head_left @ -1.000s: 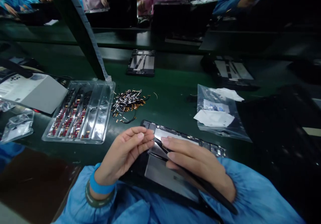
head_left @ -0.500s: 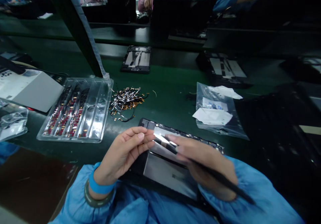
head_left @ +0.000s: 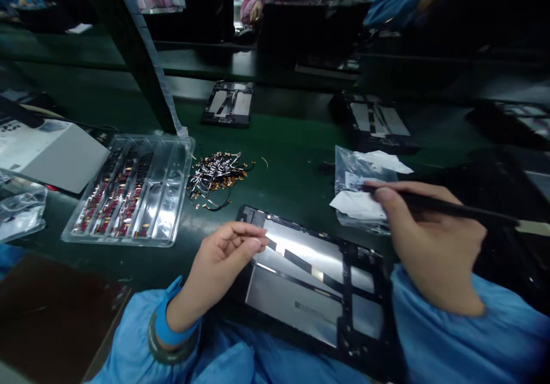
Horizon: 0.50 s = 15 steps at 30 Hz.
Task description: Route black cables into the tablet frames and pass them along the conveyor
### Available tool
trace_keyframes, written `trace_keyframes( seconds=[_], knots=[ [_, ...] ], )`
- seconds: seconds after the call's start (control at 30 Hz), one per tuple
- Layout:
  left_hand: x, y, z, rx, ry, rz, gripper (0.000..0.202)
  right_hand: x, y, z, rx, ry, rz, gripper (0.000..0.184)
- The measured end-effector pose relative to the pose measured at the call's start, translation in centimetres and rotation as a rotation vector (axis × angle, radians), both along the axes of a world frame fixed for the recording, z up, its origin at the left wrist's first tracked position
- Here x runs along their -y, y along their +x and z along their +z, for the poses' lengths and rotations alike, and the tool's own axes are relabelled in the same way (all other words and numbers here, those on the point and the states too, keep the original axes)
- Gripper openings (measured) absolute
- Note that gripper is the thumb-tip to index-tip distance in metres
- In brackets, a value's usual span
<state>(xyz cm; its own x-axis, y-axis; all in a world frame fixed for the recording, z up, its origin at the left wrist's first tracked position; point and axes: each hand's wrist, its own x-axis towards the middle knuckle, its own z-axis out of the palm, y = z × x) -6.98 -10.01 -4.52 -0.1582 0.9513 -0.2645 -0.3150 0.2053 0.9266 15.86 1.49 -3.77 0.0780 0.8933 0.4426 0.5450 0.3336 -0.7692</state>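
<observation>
An opened tablet frame (head_left: 318, 275) with silvery panels lies on the green bench right in front of me. My left hand (head_left: 223, 263) rests at its left edge, thumb and fingers pinched together on something I cannot make out. My right hand (head_left: 425, 241) is raised to the right of the frame and grips a long black tool (head_left: 447, 207), its tip over a clear plastic bag (head_left: 365, 192) holding white slips.
A clear tray (head_left: 133, 192) of small red and gold parts sits at the left, beside a loose pile of flex cables (head_left: 215, 175). Two more tablet frames (head_left: 230, 104) (head_left: 373, 121) lie farther back. A grey box (head_left: 55, 155) stands far left. Other people work behind.
My right hand lifted off the tablet frame and swung right and up with the black tool, uncovering the frame's panels. My left hand stayed at the frame's left edge.
</observation>
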Motion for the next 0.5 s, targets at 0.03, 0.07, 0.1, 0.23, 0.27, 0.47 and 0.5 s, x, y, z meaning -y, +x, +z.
trace_keyframes(
  seconds=[0.03, 0.07, 0.1, 0.23, 0.27, 0.47, 0.5],
  knots=[
    [0.0, 0.1, 0.1, -0.023, 0.003, -0.015, 0.016, 1.3, -0.9, 0.5, -0.031, 0.01, 0.18, 0.006],
    [0.0, 0.3, 0.1, -0.034, 0.007, -0.026, 0.016, 2.4, -1.8, 0.9, -0.063, -0.001, 0.356, 0.009],
    [0.0, 0.4, 0.2, -0.037, 0.013, -0.035, 0.015, 3.4, -2.7, 1.1, -0.088, -0.021, 0.529, 0.012],
    [0.1, 0.4, 0.2, -0.057, 0.036, -0.044, 0.016, 5.2, -4.6, 1.0, -0.134, -0.056, 0.862, 0.025],
    [0.1, 0.4, 0.2, -0.065, 0.04, -0.039, 0.015, 5.3, -4.8, 0.8, -0.144, -0.045, 0.879, 0.027],
    [0.2, 0.3, 0.0, -0.071, 0.052, -0.026, 0.013, 5.7, -4.8, -0.1, -0.176, -0.033, 0.914, 0.036],
    [0.2, 0.4, 0.0, -0.069, 0.051, -0.026, 0.013, 5.8, -4.8, -0.1, -0.172, -0.037, 0.895, 0.035]
  ],
)
